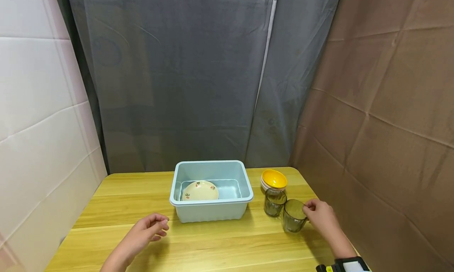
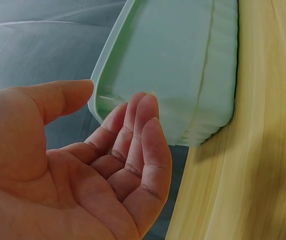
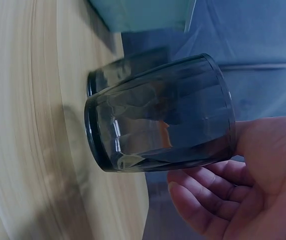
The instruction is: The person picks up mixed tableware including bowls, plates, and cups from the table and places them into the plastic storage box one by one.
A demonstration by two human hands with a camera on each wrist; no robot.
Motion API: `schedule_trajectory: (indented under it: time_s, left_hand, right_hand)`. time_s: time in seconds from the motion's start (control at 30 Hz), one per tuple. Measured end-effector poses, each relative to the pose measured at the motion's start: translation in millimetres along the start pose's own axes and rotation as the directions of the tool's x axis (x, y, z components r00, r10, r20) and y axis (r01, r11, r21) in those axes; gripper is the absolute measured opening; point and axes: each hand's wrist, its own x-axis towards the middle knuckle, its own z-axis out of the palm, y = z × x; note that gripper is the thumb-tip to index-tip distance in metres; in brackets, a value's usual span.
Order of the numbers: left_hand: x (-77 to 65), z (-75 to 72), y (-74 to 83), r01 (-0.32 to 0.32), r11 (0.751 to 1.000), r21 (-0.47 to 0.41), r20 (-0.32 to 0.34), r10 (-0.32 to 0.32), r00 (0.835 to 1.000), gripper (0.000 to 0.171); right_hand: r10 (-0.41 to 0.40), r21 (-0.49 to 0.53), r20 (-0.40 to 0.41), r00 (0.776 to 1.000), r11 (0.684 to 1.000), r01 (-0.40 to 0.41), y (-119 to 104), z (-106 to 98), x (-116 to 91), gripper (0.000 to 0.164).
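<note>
Right grip: my right hand (image 1: pixel 322 217) pinches the near glass (image 1: pixel 293 218) at its rim, around 3 o'clock; fingers bent below the glass in the right wrist view.
Left grip: released; my left hand (image 1: pixel 150 229) holds nothing, fingers loosely bent, thumb apart from them; it's off the tub's 8 o'clock side, near it.
Near glass: smoky, see-through, faceted; at the tub's 4 o'clock, well apart from it. Mouth up in the head view; can't tell whether its base touches the table (image 1: pixel 117 209).
Second glass (image 1: pixel 272 209): same smoky kind, upright on the table, just beside the near glass at its 10 o'clock; can't tell if they touch.
Yellow bowl (image 1: pixel 274 178): at the second glass's 12 o'clock, tub's 3 o'clock; white shows under its rim, can't tell if that's another bowl.
Tub (image 1: pixel 213 211): pale blue, rectangular, on the wood-grain table, toward the far edge, 12 o'clock from me.
Plate (image 1: pixel 200 191): cream with small floral marks, inside the tub, toward its 9 o'clock side.
Wristband (image 1: pixel 351 265): black, on my right wrist.
Cloth: gray at 12 (image 1: pixel 191 86), white at 9 (image 1: pixel 39 90), brown at 3 (image 1: pixel 390 118).
</note>
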Motion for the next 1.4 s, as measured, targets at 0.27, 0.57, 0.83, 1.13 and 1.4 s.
schedule_trajectory:
  time_s: [0.27,0.57,0.83,1.13,1.4]
  left_hand:
    - [1.7,1.4,-0.3,-0.018,1.000,-0.001,0.015,0.018,1.000,0.045]
    - [-0.5,8.6,4.2,-0.073,0.997,-0.034,0.064,0.075,0.995,0.041]
    - [3.8,18.0,6.3,-0.095,0.995,-0.028,0.120,0.097,0.988,0.033]
    - [5.6,39.2,11.4,-0.118,0.993,-0.015,0.169,0.119,0.978,0.026]
    - [6.7,53.7,17.0,-0.141,0.990,0.012,0.168,0.137,0.976,0.025]
  right_hand:
    - [-0.038,0.059,0.036,0.999,0.998,0.036,-26,13,-14,0.013]
    - [-0.082,0.179,0.068,0.994,0.981,0.069,-66,29,-30,0.009]
    - [-0.152,0.260,0.106,0.983,0.958,0.121,-95,54,-38,0.003]
    - [-0.303,0.283,0.148,0.941,0.925,0.254,-122,80,-48,0.008]
    - [-0.406,0.323,0.222,0.886,0.888,0.326,-152,111,-55,0.004]
